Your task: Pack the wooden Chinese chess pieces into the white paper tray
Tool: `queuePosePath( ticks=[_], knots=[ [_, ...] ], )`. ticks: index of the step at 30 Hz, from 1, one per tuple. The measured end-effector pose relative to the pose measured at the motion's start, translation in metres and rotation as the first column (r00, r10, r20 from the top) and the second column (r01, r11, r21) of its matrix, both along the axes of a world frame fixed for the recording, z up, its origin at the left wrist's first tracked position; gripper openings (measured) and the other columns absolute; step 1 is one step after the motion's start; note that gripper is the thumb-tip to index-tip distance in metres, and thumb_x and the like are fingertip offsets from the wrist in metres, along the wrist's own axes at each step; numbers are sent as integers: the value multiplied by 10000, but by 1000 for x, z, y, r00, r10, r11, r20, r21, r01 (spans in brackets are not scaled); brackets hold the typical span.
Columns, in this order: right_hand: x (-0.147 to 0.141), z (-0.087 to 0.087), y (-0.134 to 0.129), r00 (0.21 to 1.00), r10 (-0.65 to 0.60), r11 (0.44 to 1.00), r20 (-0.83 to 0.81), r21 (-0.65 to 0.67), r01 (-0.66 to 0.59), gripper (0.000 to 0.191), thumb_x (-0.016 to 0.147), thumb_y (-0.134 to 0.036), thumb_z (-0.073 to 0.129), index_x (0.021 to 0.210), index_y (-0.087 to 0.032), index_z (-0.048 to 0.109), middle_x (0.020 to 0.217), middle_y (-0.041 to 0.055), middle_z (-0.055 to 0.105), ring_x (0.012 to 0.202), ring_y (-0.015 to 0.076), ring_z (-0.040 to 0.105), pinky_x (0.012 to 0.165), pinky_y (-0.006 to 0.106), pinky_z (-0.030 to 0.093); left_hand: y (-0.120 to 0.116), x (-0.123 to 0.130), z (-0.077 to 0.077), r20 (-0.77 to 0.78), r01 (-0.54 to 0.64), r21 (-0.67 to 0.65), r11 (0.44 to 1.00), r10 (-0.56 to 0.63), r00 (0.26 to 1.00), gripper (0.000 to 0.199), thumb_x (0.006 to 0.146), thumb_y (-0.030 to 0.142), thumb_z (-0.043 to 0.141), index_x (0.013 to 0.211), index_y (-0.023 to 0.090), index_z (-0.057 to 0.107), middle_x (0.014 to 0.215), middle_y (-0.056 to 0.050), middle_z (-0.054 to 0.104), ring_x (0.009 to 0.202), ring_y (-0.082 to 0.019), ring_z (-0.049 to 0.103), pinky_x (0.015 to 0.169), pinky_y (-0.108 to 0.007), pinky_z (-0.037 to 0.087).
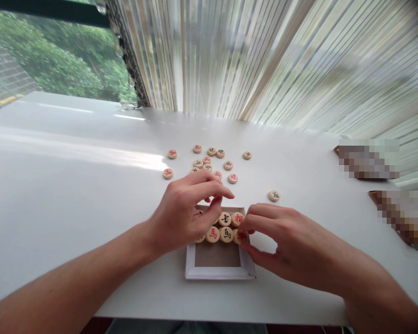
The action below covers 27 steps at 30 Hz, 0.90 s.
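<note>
A shallow white box (214, 273) lies near the table's front edge, with round wooden xiangqi pieces in two rows at its far end. A black-marked piece (225, 219) and a red-marked piece (237, 219) show in the far row. Below them are a red horse piece (212, 234) and a black horse piece (226, 234). My right hand (277, 232) pinches a red-marked piece (242, 237) at the right end of the nearer row. Over the box's far left corner hovers my left hand (191, 204), fingers apart, hiding some pieces.
Loose pieces lie scattered beyond the box, among them a red one (167, 173) at left and a black one (274, 195) at right. Two brown-edged, blurred-out objects (365, 162) rest on the white table (73, 195) at right. Sheer curtains (223, 55) hang behind it.
</note>
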State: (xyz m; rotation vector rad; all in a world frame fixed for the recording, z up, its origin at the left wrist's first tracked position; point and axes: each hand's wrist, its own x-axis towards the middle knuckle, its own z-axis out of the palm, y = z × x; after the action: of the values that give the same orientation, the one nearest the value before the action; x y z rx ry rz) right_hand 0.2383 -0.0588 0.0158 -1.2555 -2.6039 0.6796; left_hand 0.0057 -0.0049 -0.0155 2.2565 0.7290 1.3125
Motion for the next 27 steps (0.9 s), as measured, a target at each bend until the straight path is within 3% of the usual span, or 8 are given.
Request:
queuePosePath(
  ticks=[15, 19, 24, 27],
  knots=[
    [-1, 2, 2, 1000, -7, 1000, -23, 5, 7, 112, 911, -111, 651, 934, -214, 690, 899, 16, 696, 728, 162, 623, 710, 305, 479, 0, 0, -1, -1, -2, 1, 1000, 2, 1000, 234, 901, -9, 614, 950, 152, 777, 921, -47, 746, 862, -143, 718, 797, -276, 588],
    [3, 7, 4, 995, -2, 996, -100, 92, 11, 77, 952, -158, 645, 936, -204, 704, 824, 1, 678, 688, 138, 600, 671, 285, 461, 1, -2, 1, -13, -29, 12, 999, 29, 999, 244, 883, -18, 621, 951, 153, 782, 918, -47, 745, 849, -141, 716, 771, -265, 587],
    [10, 4, 17, 966, -81, 965, -247, 224, 138, 83, 949, -203, 687, 867, -196, 697, 727, -16, 647, 600, 105, 538, 531, 243, 404, 4, -5, 9, 16, -57, 10, 998, 57, 998, 237, 885, -10, 632, 939, 157, 790, 926, -46, 766, 815, -135, 728, 721, -245, 592],
    [11, -9, 30, 921, -162, 915, -355, 295, 274, 122, 937, -188, 692, 816, -198, 703, 689, -21, 656, 592, 105, 521, 576, 244, 435, 7, -6, 13, 38, -74, -3, 997, 74, 997, 233, 874, -9, 642, 937, 151, 799, 910, -49, 774, 833, -142, 728, 723, -240, 596]
  ],
)
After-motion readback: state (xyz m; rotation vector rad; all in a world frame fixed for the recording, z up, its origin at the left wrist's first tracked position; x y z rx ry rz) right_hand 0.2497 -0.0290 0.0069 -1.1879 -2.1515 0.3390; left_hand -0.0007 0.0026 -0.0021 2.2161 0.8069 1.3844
